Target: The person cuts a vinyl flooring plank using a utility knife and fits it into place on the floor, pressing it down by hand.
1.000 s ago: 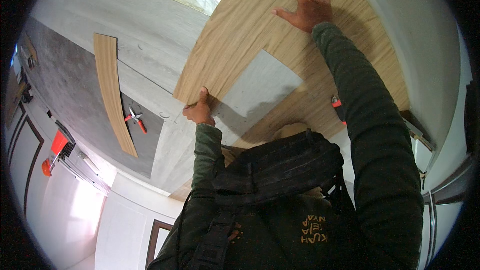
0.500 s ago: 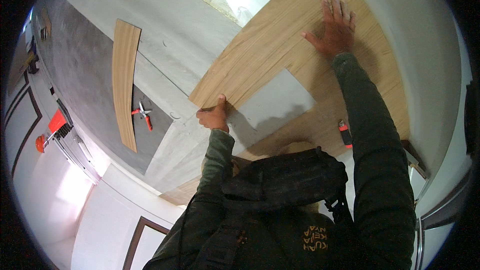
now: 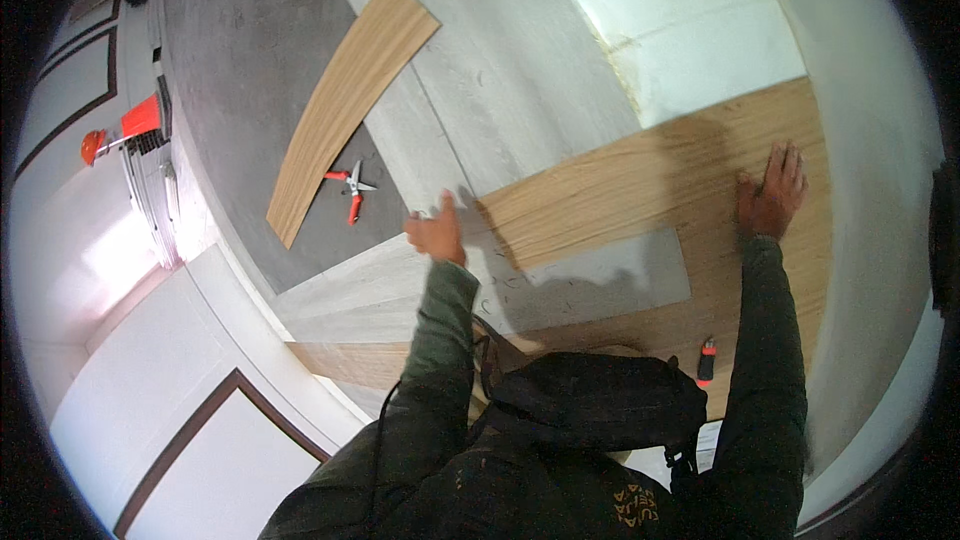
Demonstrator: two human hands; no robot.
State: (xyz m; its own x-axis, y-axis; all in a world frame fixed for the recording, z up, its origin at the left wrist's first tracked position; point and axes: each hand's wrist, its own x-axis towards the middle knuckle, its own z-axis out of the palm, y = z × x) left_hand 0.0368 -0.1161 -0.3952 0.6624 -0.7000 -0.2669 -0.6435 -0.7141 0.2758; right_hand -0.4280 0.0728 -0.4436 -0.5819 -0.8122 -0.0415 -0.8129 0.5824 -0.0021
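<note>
My right hand [image 3: 775, 188] lies with fingers stretched out on a wood-look floor plank [image 3: 610, 185], near its right end by the wall. Just off the plank's left end hovers my left hand [image 3: 437, 234], its thumb raised and nothing seen in it; it is a little blurred. Below the plank is a rectangular light-grey patch [image 3: 630, 275], bordered by more wood-look flooring. A red-and-black utility knife [image 3: 706, 364] rests near my right forearm. To the left lie a loose wood-look plank [image 3: 350, 105] and red-handled snips [image 3: 354, 190] with their blades apart.
The pale wall [image 3: 880, 240] rises along the right. Grey planks [image 3: 500, 70] and a dark grey floor area [image 3: 240, 70] spread to the left. White flooring [image 3: 690, 20] with a green arrow is at the top. A black bag [image 3: 600, 405] hangs before my body; an orange helmet [image 3: 92, 147] is far left.
My left hand has let go of the plank's left end and moved off it. My right hand stays flat on the plank. The whole view has turned.
</note>
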